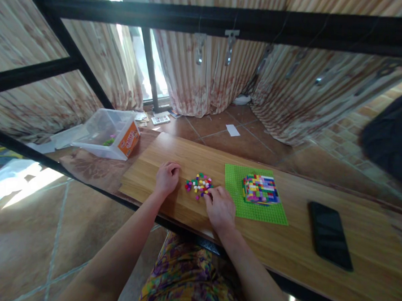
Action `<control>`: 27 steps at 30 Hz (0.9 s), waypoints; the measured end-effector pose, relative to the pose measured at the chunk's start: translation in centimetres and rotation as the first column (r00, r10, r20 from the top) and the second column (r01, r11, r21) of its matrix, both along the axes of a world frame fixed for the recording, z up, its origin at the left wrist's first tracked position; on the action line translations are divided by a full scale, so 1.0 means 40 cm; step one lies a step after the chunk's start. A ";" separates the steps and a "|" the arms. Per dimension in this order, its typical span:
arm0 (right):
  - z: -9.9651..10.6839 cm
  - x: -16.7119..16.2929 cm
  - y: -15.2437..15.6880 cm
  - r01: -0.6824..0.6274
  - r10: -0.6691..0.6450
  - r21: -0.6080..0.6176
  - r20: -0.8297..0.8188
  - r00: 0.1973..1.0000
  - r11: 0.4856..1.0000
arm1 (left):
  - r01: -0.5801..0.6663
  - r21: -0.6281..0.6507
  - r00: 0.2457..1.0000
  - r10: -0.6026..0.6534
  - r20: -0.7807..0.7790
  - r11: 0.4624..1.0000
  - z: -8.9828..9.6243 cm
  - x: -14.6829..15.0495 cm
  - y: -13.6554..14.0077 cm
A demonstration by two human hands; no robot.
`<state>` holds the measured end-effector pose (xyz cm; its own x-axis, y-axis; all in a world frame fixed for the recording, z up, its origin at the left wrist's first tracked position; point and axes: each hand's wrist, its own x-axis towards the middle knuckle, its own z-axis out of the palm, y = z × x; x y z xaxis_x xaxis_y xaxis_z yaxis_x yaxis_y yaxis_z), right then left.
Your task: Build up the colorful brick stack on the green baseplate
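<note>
Right hand (221, 210) at the loose bricks (199, 184).
Its fingers (211, 195) bend at their near edge, whether pinching one I can't tell; the left hand (167, 179) lies curled on the surface (194, 154) opposite, grip likewise unclear. Past the right hand, a build (261, 189) sits on a green baseplate (234, 183), phone (330, 236) beyond.
</note>
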<state>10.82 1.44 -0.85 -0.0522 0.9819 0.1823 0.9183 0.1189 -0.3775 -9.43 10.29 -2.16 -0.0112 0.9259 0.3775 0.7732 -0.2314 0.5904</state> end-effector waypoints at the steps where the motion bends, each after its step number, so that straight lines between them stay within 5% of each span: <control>1: 0.002 -0.001 0.003 -0.011 0.011 -0.005 0.015 1.000 1.000 | -0.001 0.000 1.000 0.001 -0.002 1.000 0.001 0.000 0.000; 19: -0.002 -0.013 -0.015 -0.098 0.102 -0.036 0.130 0.986 0.995 | -0.006 -0.006 1.000 0.006 0.001 1.000 0.003 0.001 0.000; 27: 0.001 0.033 -0.052 -0.024 0.045 0.092 -0.233 0.971 0.995 | 0.007 0.013 1.000 -0.007 -0.001 1.000 0.001 -0.002 0.002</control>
<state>12.14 -0.64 -0.80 -0.0314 0.9598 0.2789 0.8001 0.1913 -0.5685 -9.52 10.36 -2.10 -0.0046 0.9208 0.3900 0.7724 -0.2444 0.5862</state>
